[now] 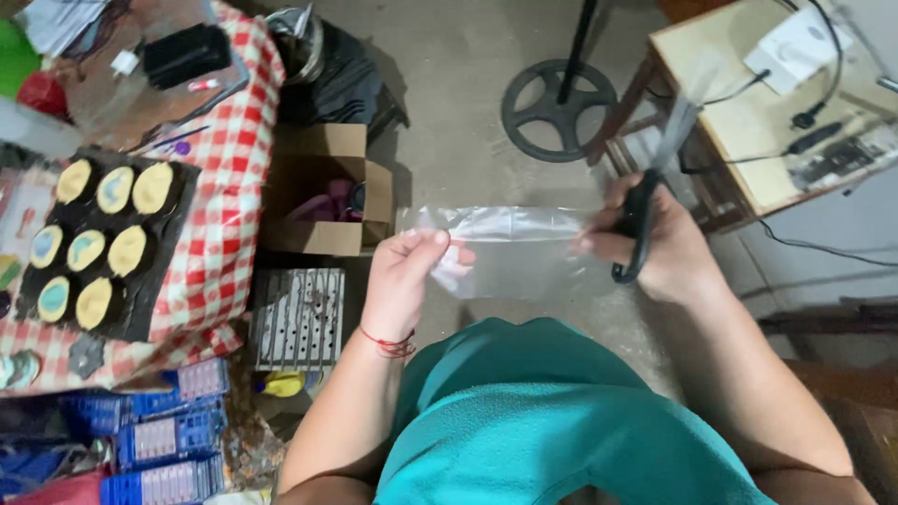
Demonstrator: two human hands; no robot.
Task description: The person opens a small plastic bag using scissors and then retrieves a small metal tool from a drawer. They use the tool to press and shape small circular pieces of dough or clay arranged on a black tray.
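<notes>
I hold a clear plastic bag (510, 251) stretched flat between my two hands, out in front of my chest and above the concrete floor (468, 84). My left hand (402, 281) pinches the bag's left end, thumb and fingers closed on the film; a red thread bracelet (391, 342) sits on that wrist. My right hand (655, 248) grips the bag's right end and at the same time has its fingers clenched through the black handles of a pair of scissors (655, 187), whose blades point up and away, blurred. To my left is a table (234, 224) with a red and white checked cloth, carrying a dark tray (140, 299) of round yellow pieces. Just beside the table, on the floor, stands an open cardboard box (323, 187), and nearer me a perforated metal rack (297, 318). At the upper right is a small wooden table (739, 140) with cables on it.
</notes>
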